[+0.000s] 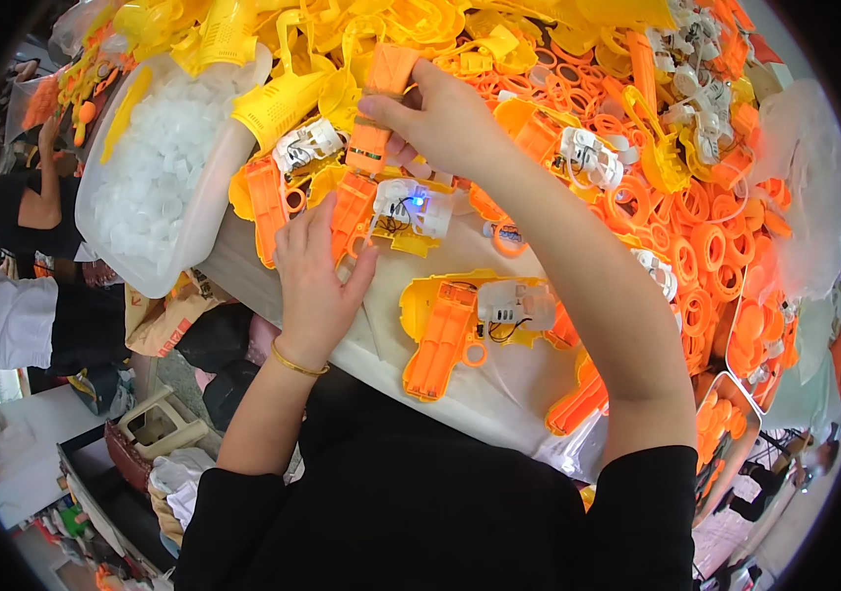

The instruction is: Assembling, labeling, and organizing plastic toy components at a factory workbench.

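Note:
My left hand (317,286) steadies an open toy gun half, fingers on one side of its orange grip (353,205) and thumb on the other. Wired into this half is a white mechanism (411,209) with a lit blue light. My right hand (445,118) pinches an orange block (393,67) above the grip. An orange piece with metal contacts (367,143) sits just below the block, against the grip's top end; whether the two are joined I cannot tell. Another toy gun half (440,340) lies nearer me, and one more (268,202) is left of my left hand.
A white tub (91,212) of small translucent pieces stands at the left. Yellow shells (420,20) pile up along the far side, and orange rings (691,246) heap at the right. A clear plastic bag (809,187) is at the far right. Another person (22,212) is at the left.

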Action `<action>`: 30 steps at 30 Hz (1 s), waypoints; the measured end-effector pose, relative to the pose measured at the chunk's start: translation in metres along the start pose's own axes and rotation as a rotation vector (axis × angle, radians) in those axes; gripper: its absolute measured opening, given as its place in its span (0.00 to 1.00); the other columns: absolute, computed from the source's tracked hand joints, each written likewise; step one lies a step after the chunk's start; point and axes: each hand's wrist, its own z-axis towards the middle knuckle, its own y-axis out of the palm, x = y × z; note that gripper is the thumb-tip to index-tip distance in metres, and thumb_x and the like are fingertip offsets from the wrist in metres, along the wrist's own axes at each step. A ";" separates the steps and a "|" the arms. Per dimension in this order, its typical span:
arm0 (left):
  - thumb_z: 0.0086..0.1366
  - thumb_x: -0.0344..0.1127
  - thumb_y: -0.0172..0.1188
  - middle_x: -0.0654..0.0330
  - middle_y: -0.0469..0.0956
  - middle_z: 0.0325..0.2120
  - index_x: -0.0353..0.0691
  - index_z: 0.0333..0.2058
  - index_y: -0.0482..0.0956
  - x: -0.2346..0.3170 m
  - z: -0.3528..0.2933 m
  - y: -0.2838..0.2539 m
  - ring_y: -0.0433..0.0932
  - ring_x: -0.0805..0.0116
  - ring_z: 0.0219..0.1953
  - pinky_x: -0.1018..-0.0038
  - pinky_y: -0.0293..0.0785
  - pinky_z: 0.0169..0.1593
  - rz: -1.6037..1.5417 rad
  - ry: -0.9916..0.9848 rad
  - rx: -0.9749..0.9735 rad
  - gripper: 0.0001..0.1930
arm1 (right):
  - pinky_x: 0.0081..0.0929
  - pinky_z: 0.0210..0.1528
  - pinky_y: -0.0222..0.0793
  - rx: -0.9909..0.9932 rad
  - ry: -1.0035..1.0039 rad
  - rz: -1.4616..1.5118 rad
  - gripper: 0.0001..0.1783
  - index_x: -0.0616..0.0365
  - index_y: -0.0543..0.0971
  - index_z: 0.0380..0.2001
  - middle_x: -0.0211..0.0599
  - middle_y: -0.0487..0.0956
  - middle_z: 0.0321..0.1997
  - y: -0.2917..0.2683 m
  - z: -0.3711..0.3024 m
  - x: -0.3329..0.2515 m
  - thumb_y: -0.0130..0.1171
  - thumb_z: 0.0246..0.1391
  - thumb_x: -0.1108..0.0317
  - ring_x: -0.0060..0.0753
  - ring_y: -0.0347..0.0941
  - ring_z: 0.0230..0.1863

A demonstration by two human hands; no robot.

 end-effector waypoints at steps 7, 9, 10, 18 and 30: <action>0.54 0.39 0.63 0.47 0.67 0.47 0.32 0.56 0.63 0.001 0.001 0.000 0.64 0.50 0.49 0.60 0.59 0.54 0.007 0.006 -0.033 0.33 | 0.23 0.25 0.75 0.086 -0.117 0.035 0.24 0.68 0.69 0.41 0.39 0.80 0.28 0.003 0.009 0.018 0.60 0.52 0.57 0.25 0.78 0.23; 0.54 0.39 0.63 0.47 0.67 0.48 0.32 0.56 0.63 -0.001 -0.001 -0.002 0.64 0.50 0.51 0.60 0.58 0.55 0.010 -0.041 -0.034 0.32 | 0.22 0.26 0.75 0.067 -0.084 -0.020 0.25 0.67 0.69 0.42 0.38 0.80 0.29 0.003 0.007 0.010 0.61 0.51 0.57 0.26 0.78 0.24; 0.54 0.39 0.63 0.47 0.67 0.48 0.32 0.56 0.63 0.001 -0.002 -0.004 0.64 0.50 0.51 0.60 0.58 0.55 0.010 -0.033 -0.037 0.32 | 0.22 0.26 0.75 0.055 -0.069 -0.047 0.25 0.67 0.69 0.42 0.38 0.80 0.29 0.003 0.006 0.008 0.62 0.51 0.56 0.26 0.78 0.25; 0.59 0.34 0.56 0.44 0.60 0.54 0.30 0.56 0.60 -0.038 0.005 -0.018 0.59 0.47 0.56 0.60 0.54 0.60 0.002 -0.143 0.073 0.28 | 0.20 0.31 0.74 0.011 -0.061 0.154 0.24 0.62 0.69 0.48 0.35 0.79 0.38 -0.009 0.007 0.003 0.58 0.55 0.57 0.23 0.76 0.33; 0.51 0.38 0.68 0.52 0.66 0.37 0.35 0.28 0.69 -0.052 0.013 -0.032 0.69 0.55 0.40 0.67 0.67 0.43 -0.090 -0.248 0.095 0.17 | 0.23 0.33 0.72 -0.457 0.072 0.052 0.26 0.65 0.70 0.46 0.35 0.77 0.34 0.000 -0.002 0.003 0.59 0.54 0.54 0.24 0.74 0.30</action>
